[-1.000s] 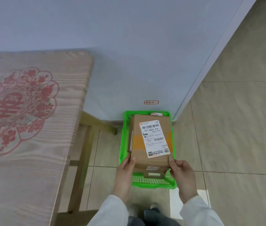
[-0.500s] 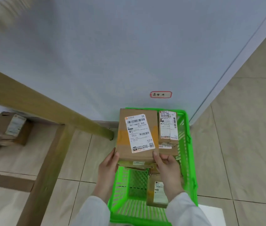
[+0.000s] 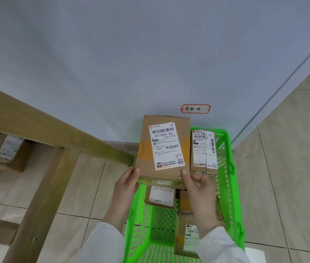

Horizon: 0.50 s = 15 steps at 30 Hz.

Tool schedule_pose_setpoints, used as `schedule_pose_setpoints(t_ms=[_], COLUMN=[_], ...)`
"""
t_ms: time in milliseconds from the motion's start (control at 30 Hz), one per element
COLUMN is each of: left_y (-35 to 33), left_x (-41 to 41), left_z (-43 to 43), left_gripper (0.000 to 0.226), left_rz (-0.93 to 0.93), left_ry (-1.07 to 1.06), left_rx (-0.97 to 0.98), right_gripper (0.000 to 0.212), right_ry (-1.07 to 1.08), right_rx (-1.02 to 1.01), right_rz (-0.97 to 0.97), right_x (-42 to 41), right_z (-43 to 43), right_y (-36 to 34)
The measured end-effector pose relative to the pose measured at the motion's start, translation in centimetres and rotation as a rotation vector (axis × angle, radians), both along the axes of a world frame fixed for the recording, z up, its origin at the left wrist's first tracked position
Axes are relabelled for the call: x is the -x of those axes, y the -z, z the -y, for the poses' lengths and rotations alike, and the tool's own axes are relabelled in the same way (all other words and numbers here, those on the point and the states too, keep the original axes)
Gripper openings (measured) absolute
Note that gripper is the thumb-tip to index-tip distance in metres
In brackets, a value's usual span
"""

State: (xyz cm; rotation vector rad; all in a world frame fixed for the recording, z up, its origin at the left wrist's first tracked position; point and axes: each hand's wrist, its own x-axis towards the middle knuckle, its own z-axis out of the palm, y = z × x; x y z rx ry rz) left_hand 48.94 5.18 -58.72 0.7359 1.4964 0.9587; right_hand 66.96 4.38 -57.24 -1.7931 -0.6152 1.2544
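Left grip (image 3: 126, 185) and right grip (image 3: 198, 186) each clasp a near corner of the labelled cardboard parcel (image 3: 166, 145), thumbs on top, above the green basket (image 3: 228, 160)

Soft even indoor light, faint shadows, slight motion blur, wide-angle bending at the edges

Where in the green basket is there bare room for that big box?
The bare mesh floor along the basket's near left wall is free, bordered by the labelled parcel on the right. The right side and far end are crowded with parcels. Right-hand floor tiles are bare too.
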Motion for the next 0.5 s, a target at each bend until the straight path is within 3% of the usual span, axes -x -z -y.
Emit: schedule_pose_setpoints(t_ms=[500], left_y=[-0.25], left_x=[0.01], left_z=[0.49], left_gripper=[0.024], left_rz=[-0.075], left_ry=[0.043], left_rx=[0.019], right_gripper=[0.03], right_ry=[-0.02], right_rx=[0.012], right_rz=[-0.004], right_x=[0.1], right_z=[0.19], right_y=[-0.11])
